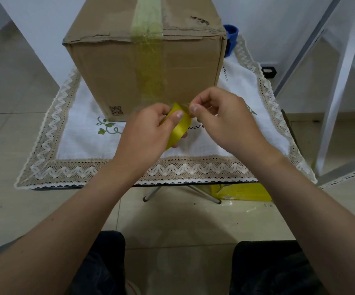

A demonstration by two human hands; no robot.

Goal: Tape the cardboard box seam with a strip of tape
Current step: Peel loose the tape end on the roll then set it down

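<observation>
A brown cardboard box [112, 67] stands on a small cloth-covered table. A yellowish strip of tape [149, 39] runs along its top seam and down its near face. In front of the box, low down, my left hand [144, 133] grips a yellow tape roll [179, 128], thumb on its rim. My right hand [223, 118] pinches the loose tape end at the top of the roll between thumb and forefinger. The tape end sits close to the box's lower near face.
A white tablecloth [83, 143] with a lace border covers the folding table. A blue object [231, 35] sits behind the box at the right. A white metal frame [338, 86] stands at the right. Yellow bags [242, 192] lie on the tiled floor under the table.
</observation>
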